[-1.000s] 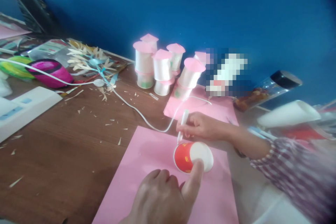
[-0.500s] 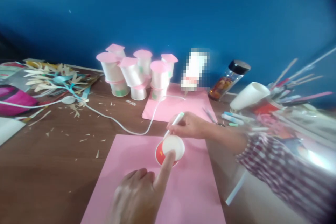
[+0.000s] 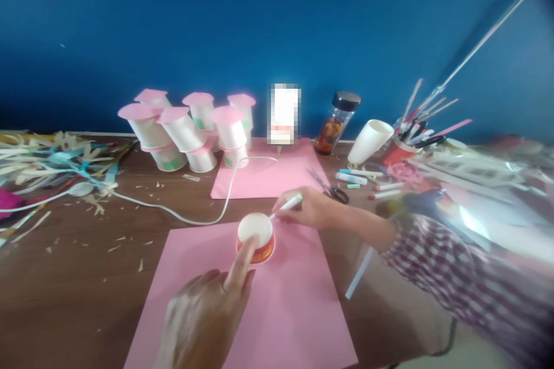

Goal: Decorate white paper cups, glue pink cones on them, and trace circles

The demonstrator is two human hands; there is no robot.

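An upside-down paper cup, red-sided with a white base, rests on a pink paper sheet. My left hand presses its stretched index finger onto the cup's base, the other fingers loosely bent. A white marker pen with a light green end is pinched in my right hand, just beyond the cup to the right. The pen's tip lies close by the cup's far right edge; whether it touches the paper I cannot tell.
White paper cups with pink tops stand in stacks behind. Further right are a second pink sheet, scissors, a lidded bottle, a white cup and loose markers. A white cable crosses the table.
The view has swung right. The pen has passed from the cup's far left edge round to its far right. The cup, seen leaning before, sits straighter under my left finger.
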